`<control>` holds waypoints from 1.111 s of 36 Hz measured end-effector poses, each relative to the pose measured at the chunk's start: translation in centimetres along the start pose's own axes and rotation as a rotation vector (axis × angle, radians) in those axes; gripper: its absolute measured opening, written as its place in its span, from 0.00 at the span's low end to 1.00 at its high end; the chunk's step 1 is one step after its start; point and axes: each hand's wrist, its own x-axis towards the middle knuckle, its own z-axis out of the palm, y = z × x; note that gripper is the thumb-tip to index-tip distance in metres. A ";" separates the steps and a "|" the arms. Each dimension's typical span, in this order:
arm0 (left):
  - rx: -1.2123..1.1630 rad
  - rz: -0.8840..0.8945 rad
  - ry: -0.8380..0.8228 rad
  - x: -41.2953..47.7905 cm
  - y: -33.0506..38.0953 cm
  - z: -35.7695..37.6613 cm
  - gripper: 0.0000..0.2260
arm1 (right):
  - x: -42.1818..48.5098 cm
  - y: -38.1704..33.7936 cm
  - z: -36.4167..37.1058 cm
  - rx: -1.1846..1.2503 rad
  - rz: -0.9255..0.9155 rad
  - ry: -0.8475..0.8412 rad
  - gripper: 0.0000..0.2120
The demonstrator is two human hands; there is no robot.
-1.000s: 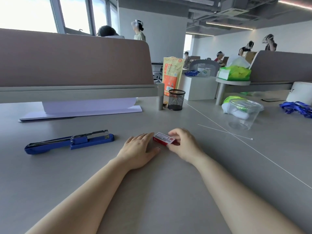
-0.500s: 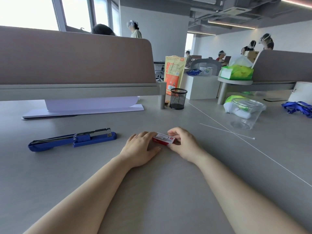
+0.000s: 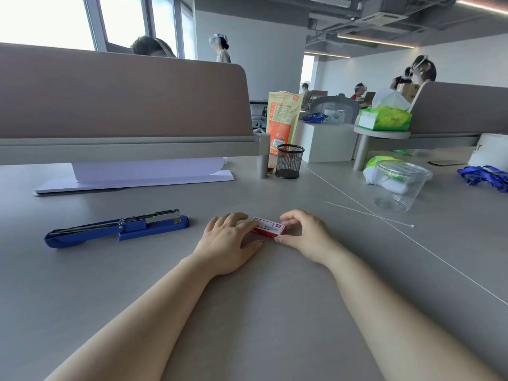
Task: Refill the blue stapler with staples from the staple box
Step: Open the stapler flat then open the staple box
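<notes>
In the head view, the staple box [image 3: 268,227] is being held flat on the grey desk [image 3: 275,312], around the middle of its width and well in from the near edge; it is being pinched at its right end between thumb and fingers of the right hand [image 3: 305,235], while the left hand [image 3: 229,243] is being laid flat against its left end, fingers spread and gripping nothing; whether the box is being slid open cannot be told, since no drawer and no staples are being shown. The blue stapler [image 3: 116,228] is being left untouched toward the left edge of the desk, well apart from both hands; its blue top is swung back flat and its metal rail is exposed, so the opening step is judged done. The taking out of a strip, the loading of the rail and the closing are being judged as not yet done.
</notes>
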 end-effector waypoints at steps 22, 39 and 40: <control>0.043 0.064 0.039 0.0 0.6 -0.1 0.20 | -0.4 -0.3 -1.3 -0.031 -0.019 -0.137 0.20; -0.094 -0.015 0.078 0.4 -0.3 0.2 0.17 | -0.2 1.4 -2.9 -0.056 0.025 -0.132 0.18; -0.096 -0.012 0.078 0.4 -0.2 0.2 0.17 | -0.3 1.3 -2.8 -0.045 0.024 -0.134 0.19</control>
